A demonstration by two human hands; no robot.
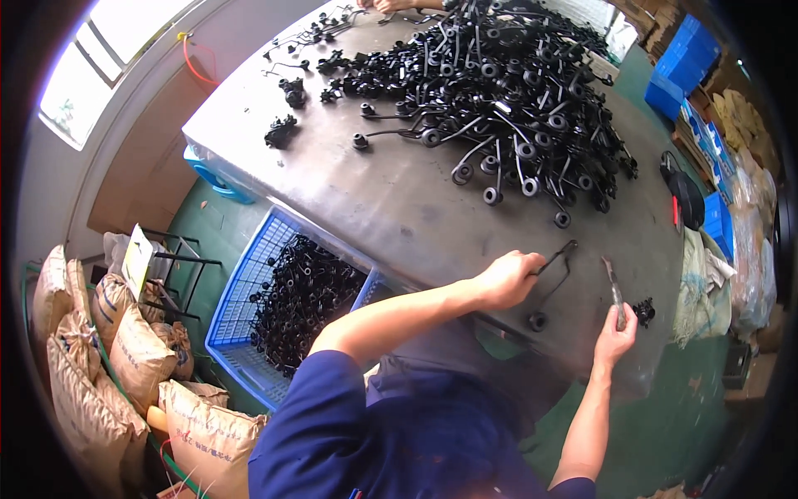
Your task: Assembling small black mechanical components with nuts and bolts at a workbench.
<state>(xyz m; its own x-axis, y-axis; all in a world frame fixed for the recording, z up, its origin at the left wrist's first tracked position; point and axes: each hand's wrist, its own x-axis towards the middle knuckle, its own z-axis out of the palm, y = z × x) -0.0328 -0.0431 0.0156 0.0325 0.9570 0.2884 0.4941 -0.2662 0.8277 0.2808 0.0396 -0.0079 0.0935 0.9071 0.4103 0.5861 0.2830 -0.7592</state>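
My left hand (pixel 509 281) is closed on a black moulded part with a thin bent stem (pixel 568 264). A round ring-shaped end (pixel 539 320) hangs at the lower end of the part, over the grey tabletop. In my right hand (pixel 615 339), fingers wrapped round its lower end, is a slim knife-like tool (pixel 616 291) with its narrow tip pointing away from me; its exact kind is unclear. The tool and the part are apart. Beside the right hand lies a small clump of black pieces (pixel 643 312).
A large heap of black stemmed parts (pixel 515 100) covers the table's (pixel 349 183) far middle. Small black clusters (pixel 281 131) lie left of it. A blue crate (pixel 237 333) of black pieces stands below the left edge, near sacks (pixel 141 349). Another person's hand (pixel 391 5) shows at the far edge.
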